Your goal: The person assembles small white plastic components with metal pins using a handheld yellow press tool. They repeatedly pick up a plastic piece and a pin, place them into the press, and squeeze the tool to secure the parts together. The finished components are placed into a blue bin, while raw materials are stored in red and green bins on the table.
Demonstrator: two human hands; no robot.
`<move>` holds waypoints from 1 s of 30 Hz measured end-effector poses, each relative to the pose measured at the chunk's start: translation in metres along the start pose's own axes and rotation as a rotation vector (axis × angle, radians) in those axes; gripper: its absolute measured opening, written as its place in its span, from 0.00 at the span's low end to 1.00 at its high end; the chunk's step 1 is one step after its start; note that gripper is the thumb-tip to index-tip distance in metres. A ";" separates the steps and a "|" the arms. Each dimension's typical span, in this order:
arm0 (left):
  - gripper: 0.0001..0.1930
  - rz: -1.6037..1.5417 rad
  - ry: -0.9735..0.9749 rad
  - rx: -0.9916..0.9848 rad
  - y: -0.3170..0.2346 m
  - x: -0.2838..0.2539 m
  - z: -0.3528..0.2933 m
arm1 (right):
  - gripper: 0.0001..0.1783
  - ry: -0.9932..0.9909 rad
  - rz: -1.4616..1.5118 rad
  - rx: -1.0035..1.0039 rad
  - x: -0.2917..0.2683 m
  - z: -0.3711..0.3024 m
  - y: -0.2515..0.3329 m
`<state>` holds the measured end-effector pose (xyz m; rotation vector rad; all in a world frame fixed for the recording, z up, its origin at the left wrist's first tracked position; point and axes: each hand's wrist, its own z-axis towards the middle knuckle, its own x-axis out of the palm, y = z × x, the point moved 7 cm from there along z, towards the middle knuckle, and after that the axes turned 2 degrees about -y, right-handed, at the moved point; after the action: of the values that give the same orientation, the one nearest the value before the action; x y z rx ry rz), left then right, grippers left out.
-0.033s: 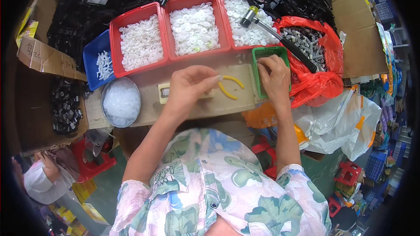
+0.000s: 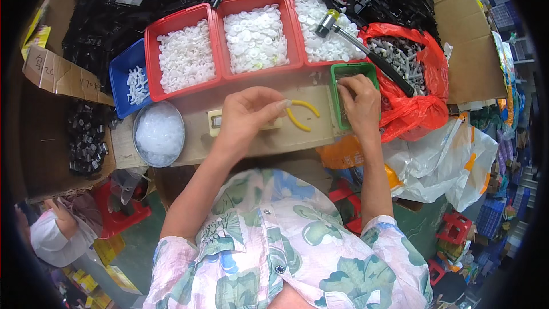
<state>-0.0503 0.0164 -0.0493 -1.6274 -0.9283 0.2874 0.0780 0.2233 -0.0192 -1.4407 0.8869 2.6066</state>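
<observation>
While right hand (image 2: 360, 103) hides green bin (image 2: 350, 70) contents

Three red bins (image 2: 150, 51) hold white parts (image 2: 254, 37); the small bin (image 2: 117, 83) is blue, the tray (image 2: 337, 71) green, the bag (image 2: 414, 111) red, the pliers (image 2: 302, 115) yellow-handled, the shirt (image 2: 286, 240) floral green and blue.

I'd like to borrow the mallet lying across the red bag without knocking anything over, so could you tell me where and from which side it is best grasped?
Judging by its pose, grip the mallet around its black handle, near the lower free end over the red bag, coming from above and the right. The head rests on the right-hand red bin of white parts, and the right hand occupies the green tray on the left.
</observation>
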 end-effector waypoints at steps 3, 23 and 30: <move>0.08 -0.032 -0.008 0.018 0.001 -0.005 -0.001 | 0.05 -0.030 0.087 0.093 -0.013 -0.004 0.000; 0.07 -0.098 -0.034 0.027 0.007 0.010 -0.010 | 0.11 -0.026 0.436 -0.138 0.001 -0.023 0.106; 0.07 -0.046 -0.069 0.042 0.006 0.006 -0.012 | 0.12 -0.033 0.361 -0.201 0.002 -0.023 0.113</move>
<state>-0.0364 0.0125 -0.0495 -1.5636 -1.0046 0.3309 0.0611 0.1171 0.0222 -1.3856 0.9872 3.0516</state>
